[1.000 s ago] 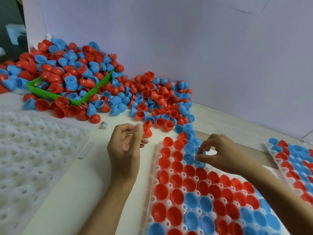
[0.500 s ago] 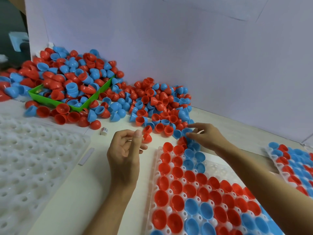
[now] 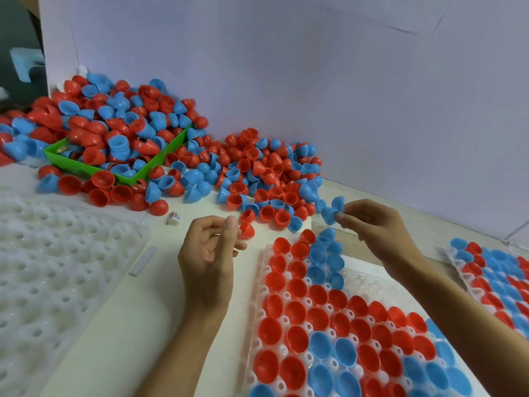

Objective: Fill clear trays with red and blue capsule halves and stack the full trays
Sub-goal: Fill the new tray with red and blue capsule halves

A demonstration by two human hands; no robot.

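the blue capsule half sits pinched at the fingertips of the right hand, raised just off the near edge of the loose pile of capsule halves; its open end seems to face down and left, rounded end toward the fingers, though the exact tilt is hard to read. a second blue half lies just behind it. the left hand is curled, thumb up, pinching a red capsule half against its fingertips, dome pointing right and down. below both hands lies the clear tray, long axis running away from the person, most pockets filled with red and blue halves set open side up, and a bare patch of pockets at its far right. a second filled tray lies to the right. a green bin is heaped with halves at far left, and empty white trays lie near left.
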